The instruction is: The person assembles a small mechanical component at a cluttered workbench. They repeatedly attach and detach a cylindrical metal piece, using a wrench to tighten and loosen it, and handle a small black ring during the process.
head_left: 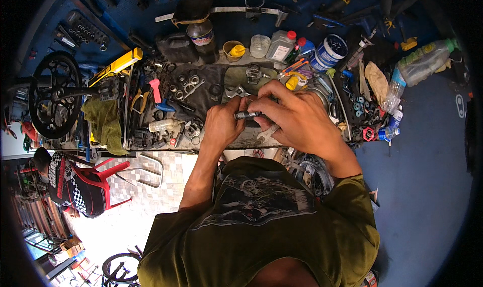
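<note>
Cylinder (246,115) lies between left hand (223,121) and right hand (294,117), fingers of both gripping it.

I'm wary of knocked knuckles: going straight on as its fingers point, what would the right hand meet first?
Leaving aside the small metal cylinder at its fingertips, the right hand would most likely meet the left hand first; whether they already touch is unclear from this view.
</note>
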A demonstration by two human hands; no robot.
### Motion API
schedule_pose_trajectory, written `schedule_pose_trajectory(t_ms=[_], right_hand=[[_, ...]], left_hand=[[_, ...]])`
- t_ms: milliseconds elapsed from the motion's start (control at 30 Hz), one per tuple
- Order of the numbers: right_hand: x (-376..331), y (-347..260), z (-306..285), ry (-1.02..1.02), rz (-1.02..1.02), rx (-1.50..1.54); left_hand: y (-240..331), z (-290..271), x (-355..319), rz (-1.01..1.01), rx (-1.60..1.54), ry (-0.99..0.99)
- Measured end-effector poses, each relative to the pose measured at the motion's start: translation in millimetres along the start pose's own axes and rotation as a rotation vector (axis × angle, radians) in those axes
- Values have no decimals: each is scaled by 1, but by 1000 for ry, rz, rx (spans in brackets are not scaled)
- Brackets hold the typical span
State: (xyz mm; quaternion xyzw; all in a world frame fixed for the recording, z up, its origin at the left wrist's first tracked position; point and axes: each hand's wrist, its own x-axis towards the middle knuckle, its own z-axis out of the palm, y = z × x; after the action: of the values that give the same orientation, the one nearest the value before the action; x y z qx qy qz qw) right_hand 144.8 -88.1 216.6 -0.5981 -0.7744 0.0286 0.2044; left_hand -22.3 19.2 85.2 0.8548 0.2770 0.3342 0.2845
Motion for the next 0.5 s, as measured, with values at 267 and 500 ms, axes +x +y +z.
schedule_pose_trajectory(t_ms=[267, 500], right_hand=[[-2, 1, 1, 21, 7, 2], [-3, 2, 1, 39, -1, 20]], left_hand=[[0, 0, -1, -56, -41, -47], [0, -1, -3, -64, -46, -66]])
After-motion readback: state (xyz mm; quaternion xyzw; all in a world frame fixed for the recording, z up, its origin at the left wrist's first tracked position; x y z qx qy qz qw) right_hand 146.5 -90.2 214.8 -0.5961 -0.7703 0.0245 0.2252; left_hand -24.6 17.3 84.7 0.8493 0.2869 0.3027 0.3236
